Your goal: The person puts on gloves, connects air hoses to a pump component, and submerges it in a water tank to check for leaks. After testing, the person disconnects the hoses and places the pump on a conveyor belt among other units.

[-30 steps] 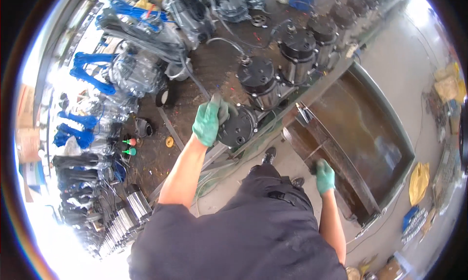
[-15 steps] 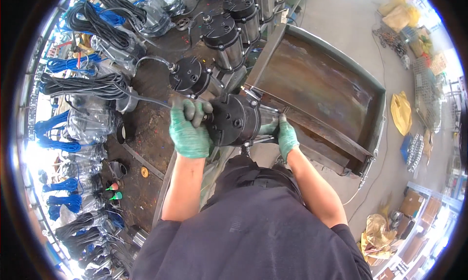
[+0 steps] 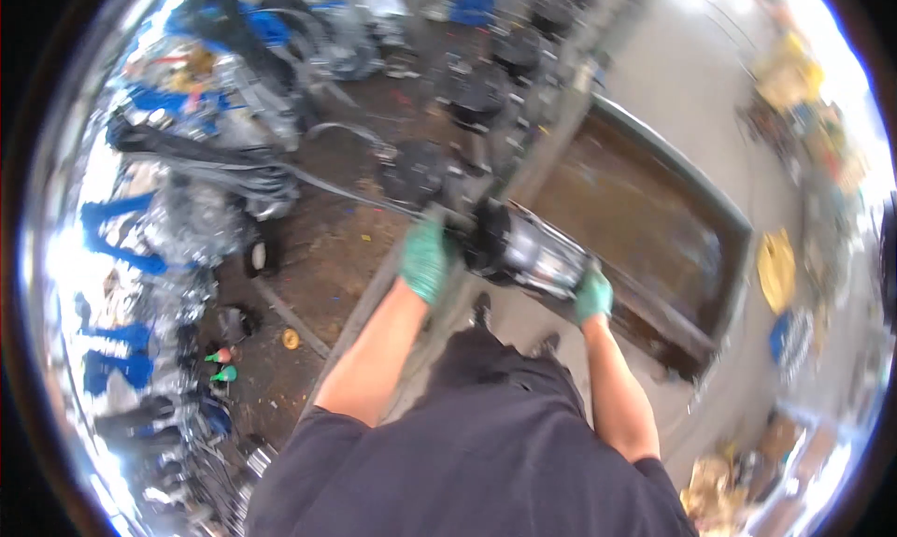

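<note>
A submersible pump [image 3: 537, 252] with a black top and a shiny metal body lies tilted on its side between my hands, partly over the near edge of a metal trough [image 3: 738, 266]. Green gloves cover both hands. My left hand [image 3: 425, 259] is closed at the pump's black top end, where a grey cable [image 3: 346, 191] runs in; motion blur smears its fingertips. At the other end of the body, my right hand [image 3: 593, 294] grips the metal, with its fingers partly hidden behind it. Another black-topped pump [image 3: 413, 171] stands just beyond my left hand.
More pumps [image 3: 475, 93] stand in a row along the dark workbench [image 3: 327, 266]. To the left are coiled black cables [image 3: 196, 154] and plastic-wrapped units [image 3: 196, 229]. A yellow bag [image 3: 775, 271] lies on the floor at right.
The pump has gone from nearly upright, top toward me, to lying sideways with its metal body showing. Both hands have shifted right with it, and the view has moved and blurred.
</note>
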Motion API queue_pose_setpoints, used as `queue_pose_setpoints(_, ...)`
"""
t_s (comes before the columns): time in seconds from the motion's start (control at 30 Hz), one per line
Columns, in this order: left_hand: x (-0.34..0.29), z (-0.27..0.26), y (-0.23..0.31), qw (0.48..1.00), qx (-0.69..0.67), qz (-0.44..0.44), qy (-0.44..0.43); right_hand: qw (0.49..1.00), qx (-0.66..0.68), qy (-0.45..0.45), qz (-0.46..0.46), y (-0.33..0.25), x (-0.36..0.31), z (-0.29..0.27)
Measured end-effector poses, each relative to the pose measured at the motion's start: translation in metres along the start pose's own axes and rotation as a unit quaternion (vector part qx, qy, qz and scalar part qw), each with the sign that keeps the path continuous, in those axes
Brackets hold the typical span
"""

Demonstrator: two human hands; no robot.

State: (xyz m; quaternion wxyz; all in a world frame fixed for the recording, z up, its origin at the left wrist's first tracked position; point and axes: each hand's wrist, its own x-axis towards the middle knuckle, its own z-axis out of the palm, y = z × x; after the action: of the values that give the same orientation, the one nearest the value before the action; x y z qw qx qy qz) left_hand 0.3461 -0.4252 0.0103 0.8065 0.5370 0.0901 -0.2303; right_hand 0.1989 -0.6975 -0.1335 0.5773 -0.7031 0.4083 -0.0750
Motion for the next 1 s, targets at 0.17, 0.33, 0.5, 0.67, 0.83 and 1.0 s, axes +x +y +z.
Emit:
queue_pose_setpoints(0.17,-0.027,-0.069,0.051,0.891,0.383,0.166,0.181,0.969,0.244,-0.035,0.029,0.03,0.006,-0.013)
queue_pose_setpoints(0.33,-0.011,-0.147,0.185,0.816,0.133,0.447,0.341,0.991,0.111,0.061,-0.037,0.046,0.019,-0.004)
queue_pose_setpoints(0.5,0.036,-0.161,0.238,0.91,-0.024,0.364,0.198,0.996,0.059,-0.04,-0.057,0.032,0.025,-0.011)
queue_pose_setpoints(0.67,0.032,-0.136,0.241,0.834,-0.038,0.492,0.246,0.993,0.074,0.002,-0.092,0.039,0.042,-0.005)
queue_pose_setpoints(0.83,0.018,-0.114,0.255,0.817,0.015,0.52,0.248,0.991,0.121,-0.009,-0.052,0.026,0.028,-0.004)
queue_pose_setpoints(1.0,0.007,-0.116,0.26,0.819,-0.009,0.532,0.214,0.998,-0.041,-0.006,-0.053,0.011,0.015,-0.015)
